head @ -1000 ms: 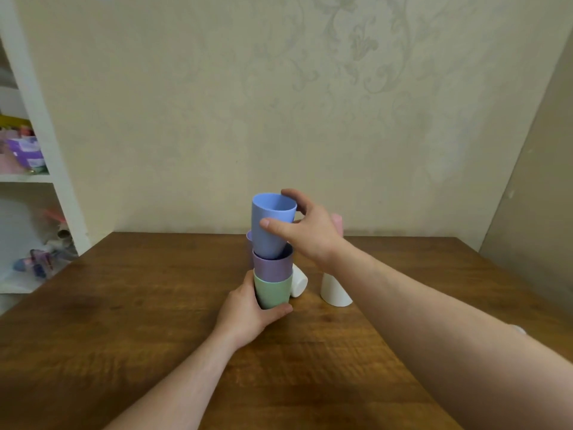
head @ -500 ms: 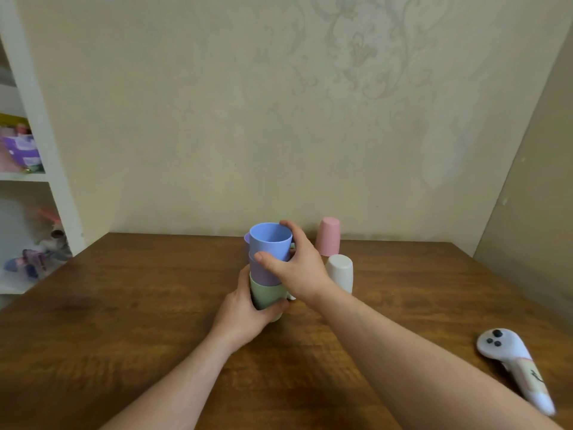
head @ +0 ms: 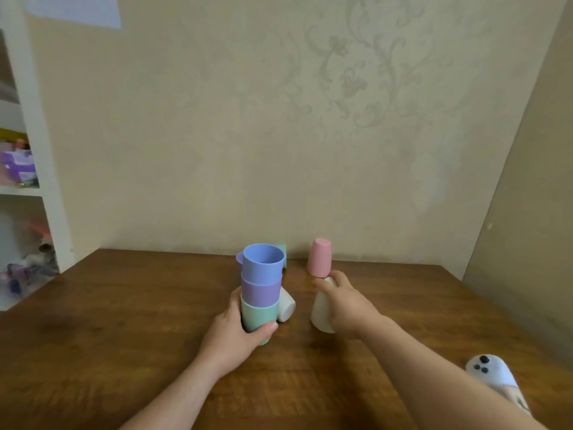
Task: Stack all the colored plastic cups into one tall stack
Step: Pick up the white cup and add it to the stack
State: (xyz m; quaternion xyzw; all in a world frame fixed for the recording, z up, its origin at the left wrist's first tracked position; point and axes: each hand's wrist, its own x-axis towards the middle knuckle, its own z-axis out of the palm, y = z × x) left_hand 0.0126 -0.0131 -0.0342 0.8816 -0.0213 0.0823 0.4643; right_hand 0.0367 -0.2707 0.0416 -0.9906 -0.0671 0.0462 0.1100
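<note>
- Wall [head: 217, 135]: beige, faintly patterned with floral scrolls at the upper right; a pale sheet [head: 74, 9] is fixed at the far upper left.
- Table [head: 108, 336]: dark brown wood grain, set against the wall and into the right corner.
- Shelf unit [head: 34, 144]: white, at the left edge; blurred toys and boxes are held on it.
- Stack [head: 262, 287]: three nested cups, upright, green at the base, purple, then blue; placed at table centre.
- Left hand [head: 235, 333]: wrapped around the green base cup.
- Right hand [head: 347, 302]: closed over the white inverted cup [head: 321, 315], right of the stack.
- Pink cup [head: 319, 260]: inverted, far, near the wall.
- White cup [head: 286, 304]: on its side, touching the stack's right.
- Further cups behind the stack: only edges are seen.
- White controller [head: 493, 375]: near right, partly hidden by the forearm.
</note>
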